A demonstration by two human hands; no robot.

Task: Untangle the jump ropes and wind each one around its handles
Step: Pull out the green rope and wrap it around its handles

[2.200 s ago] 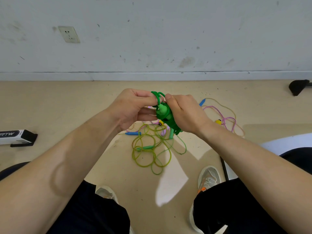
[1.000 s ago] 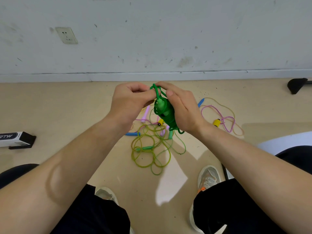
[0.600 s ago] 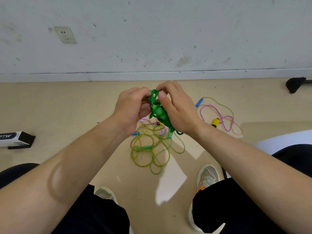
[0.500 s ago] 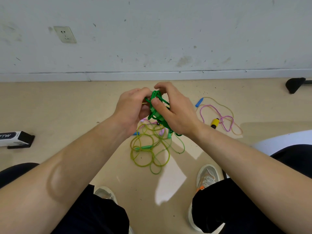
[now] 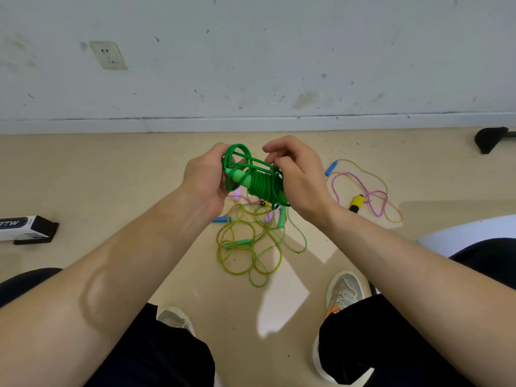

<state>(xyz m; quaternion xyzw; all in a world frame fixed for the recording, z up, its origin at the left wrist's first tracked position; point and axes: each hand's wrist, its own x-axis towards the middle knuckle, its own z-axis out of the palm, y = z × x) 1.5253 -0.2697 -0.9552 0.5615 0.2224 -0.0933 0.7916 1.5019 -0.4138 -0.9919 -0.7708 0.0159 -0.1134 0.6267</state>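
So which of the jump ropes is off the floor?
The dark green rope, gripped by the left hand and right hand; yellow-green rope and pink rope lie loose.

light: bright, even | bright patches on floor (image 5: 282, 311) | shadows: soft | edges: wide-angle bowing | focus: sharp

The right hand (image 5: 300, 178) seemingly hides one end of the green rope (image 5: 261, 184).

Tan floor (image 5: 111, 177) carries tangled jump ropes (image 5: 243, 242), a box (image 5: 26, 227).
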